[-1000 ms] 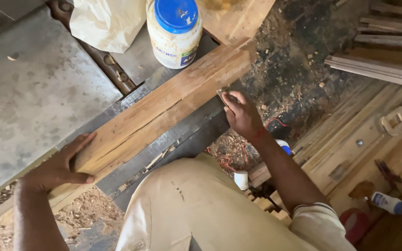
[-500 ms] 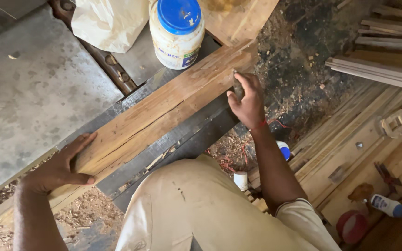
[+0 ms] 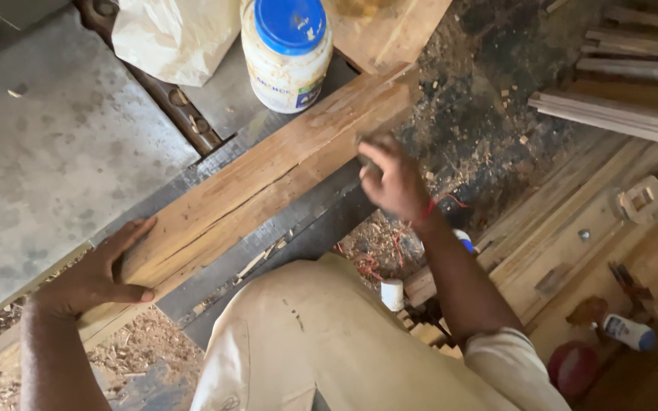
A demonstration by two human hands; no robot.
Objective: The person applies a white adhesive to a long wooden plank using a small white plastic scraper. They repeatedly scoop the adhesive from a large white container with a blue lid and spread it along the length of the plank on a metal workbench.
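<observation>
A long wooden beam (image 3: 260, 186) runs diagonally from the lower left of the frame to the upper centre, lying on a grey metal tabletop (image 3: 62, 152). Its surface is reddish-brown, rough and split by a long crack along the grain. The left hand (image 3: 93, 278) rests at its lower end, fingers spread flat over the top, thumb on the side. The right hand (image 3: 394, 181) is blurred at the upper end; its fingers seem pinched on something small and dark against the beam's edge.
</observation>
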